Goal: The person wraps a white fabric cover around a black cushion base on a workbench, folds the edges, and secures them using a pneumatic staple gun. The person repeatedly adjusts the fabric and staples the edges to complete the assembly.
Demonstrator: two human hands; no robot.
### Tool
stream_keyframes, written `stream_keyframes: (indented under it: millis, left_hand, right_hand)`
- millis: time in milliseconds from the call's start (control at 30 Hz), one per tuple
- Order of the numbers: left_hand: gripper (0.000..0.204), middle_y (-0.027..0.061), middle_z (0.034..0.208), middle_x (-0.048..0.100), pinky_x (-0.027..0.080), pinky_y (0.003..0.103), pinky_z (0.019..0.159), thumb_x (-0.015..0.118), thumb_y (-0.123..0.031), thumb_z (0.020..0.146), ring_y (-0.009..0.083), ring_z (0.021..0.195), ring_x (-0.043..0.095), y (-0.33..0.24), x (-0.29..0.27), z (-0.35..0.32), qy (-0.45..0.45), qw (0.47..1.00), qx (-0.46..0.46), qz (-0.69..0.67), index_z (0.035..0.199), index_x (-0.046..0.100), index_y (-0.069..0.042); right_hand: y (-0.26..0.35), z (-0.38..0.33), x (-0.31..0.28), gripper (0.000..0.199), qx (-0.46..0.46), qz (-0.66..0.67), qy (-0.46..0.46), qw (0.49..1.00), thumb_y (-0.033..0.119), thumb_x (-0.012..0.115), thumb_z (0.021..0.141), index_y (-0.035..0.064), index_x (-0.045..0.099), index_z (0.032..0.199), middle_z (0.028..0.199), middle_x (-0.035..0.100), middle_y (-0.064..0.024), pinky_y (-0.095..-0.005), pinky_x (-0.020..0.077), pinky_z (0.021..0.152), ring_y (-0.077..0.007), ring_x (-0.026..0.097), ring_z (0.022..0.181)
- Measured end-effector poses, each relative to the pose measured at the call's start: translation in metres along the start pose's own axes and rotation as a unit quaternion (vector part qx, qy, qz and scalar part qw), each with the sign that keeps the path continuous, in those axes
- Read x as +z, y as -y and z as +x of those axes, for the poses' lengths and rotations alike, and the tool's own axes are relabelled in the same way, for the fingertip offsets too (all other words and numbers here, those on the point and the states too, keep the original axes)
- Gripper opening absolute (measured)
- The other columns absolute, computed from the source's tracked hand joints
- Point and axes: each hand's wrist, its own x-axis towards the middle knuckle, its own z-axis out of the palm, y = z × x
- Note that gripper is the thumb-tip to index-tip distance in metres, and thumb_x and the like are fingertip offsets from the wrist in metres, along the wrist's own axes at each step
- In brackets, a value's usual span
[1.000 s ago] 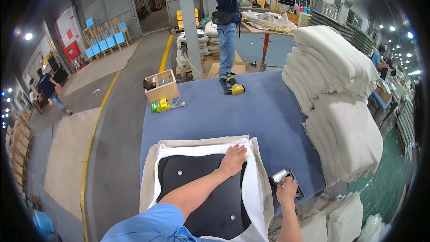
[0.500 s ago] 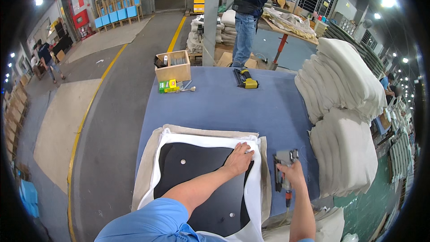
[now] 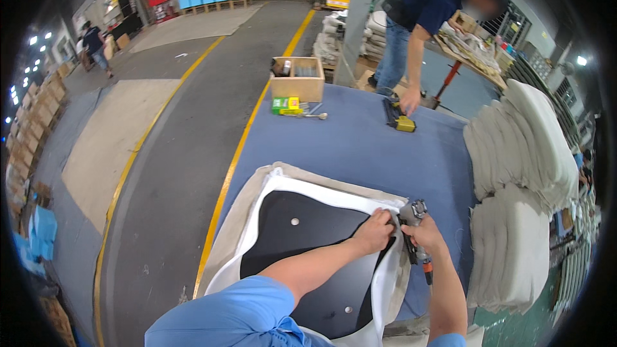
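A black seat panel (image 3: 302, 218) with round holes lies on white padding (image 3: 254, 238), with beige fabric (image 3: 222, 254) spread out beneath. My left arm reaches across the panel. At its far right corner, my left hand (image 3: 375, 231) has its fingers closed on the fabric edge, pulled up over the padding. My right hand (image 3: 424, 234) grips a grey pneumatic staple gun (image 3: 413, 212) with an orange hose fitting. The gun's nose is beside the left fingers at that corner; whether it touches the fabric is hidden.
A co-worker's hand (image 3: 409, 99) is on a yellow-and-black staple gun (image 3: 402, 119) at the table's far edge. Tall stacks of pale fabric pieces (image 3: 514, 244) line the right side. A wooden box (image 3: 308, 88) and a green-yellow carton (image 3: 285, 105) stand at the far left.
My right hand has brought the staple gun left to the corner beside my left hand, which now pinches the fabric edge. The co-worker has bent down and reached the other staple gun.
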Motion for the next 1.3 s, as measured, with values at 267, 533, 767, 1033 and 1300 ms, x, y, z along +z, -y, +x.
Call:
stream_keyframes:
  millis: [267, 533, 767, 1033, 1300]
  left_hand:
    - [0.026, 0.0204, 0.125, 0.059, 0.037, 0.053, 0.121, 0.066, -0.009, 0.087, 0.0414, 0.130, 0.054, -0.006, -0.003, 0.001, 0.038, 0.999, -0.018, 0.029, 0.109, 0.075, 0.001]
    - [0.030, 0.0204, 0.123, 0.059, 0.037, 0.052, 0.120, 0.065, -0.007, 0.090, 0.0402, 0.128, 0.054, -0.004, 0.004, 0.005, 0.048, 0.999, 0.000, 0.022, 0.118, 0.074, -0.003]
    - [0.031, 0.0205, 0.129, 0.060, 0.042, 0.049, 0.116, 0.063, -0.013, 0.096, 0.0390, 0.129, 0.054, 0.003, -0.021, 0.004, 0.078, 0.996, -0.042, -0.023, 0.124, 0.072, -0.002]
    - [0.026, 0.0176, 0.115, 0.070, 0.054, 0.045, 0.094, 0.066, -0.013, 0.096, 0.0369, 0.105, 0.068, 0.028, -0.191, -0.058, -0.138, 0.967, -0.210, 0.047, 0.120, 0.073, -0.006]
    - [0.051, 0.0191, 0.134, 0.068, 0.052, 0.048, 0.104, 0.069, -0.039, 0.094, 0.0370, 0.125, 0.064, 0.124, -0.307, -0.159, -0.062, 0.798, -0.570, 0.183, 0.135, 0.068, -0.009]
  right_hand:
    - [-0.064, -0.031, -0.015, 0.052, -0.090, 0.079, -0.148, 0.982, -0.003, 0.076, 0.086, 0.0051, 0.057, 0.134, 0.102, 0.068, -0.0092, -0.0343, 0.0549, 0.062, -0.0208, 0.068, 0.077]
    - [-0.150, -0.083, -0.038, 0.084, 0.128, -0.343, -0.267, 0.891, 0.001, 0.074, 0.083, 0.0129, 0.036, 0.157, 0.154, 0.039, -0.0257, -0.0515, 0.0519, 0.104, -0.0480, 0.058, 0.124]
    - [-0.102, -0.081, -0.013, 0.062, -0.166, -0.221, -0.295, 0.915, 0.004, 0.074, 0.086, 0.0044, 0.055, 0.145, 0.147, 0.050, -0.0252, -0.0471, 0.0456, 0.111, -0.0432, 0.055, 0.130]
    - [-0.046, -0.055, 0.055, 0.032, -0.334, -0.138, -0.206, 0.909, 0.004, 0.072, 0.090, 0.0009, 0.069, 0.122, 0.108, 0.072, -0.0187, -0.0439, 0.0540, 0.092, -0.0379, 0.069, 0.103]
    - [0.091, 0.006, 0.196, 0.028, -0.467, -0.135, -0.044, 0.873, 0.014, 0.073, 0.094, 0.0024, 0.070, 0.119, 0.110, 0.071, -0.0212, -0.0470, 0.0553, 0.089, -0.0406, 0.069, 0.102]
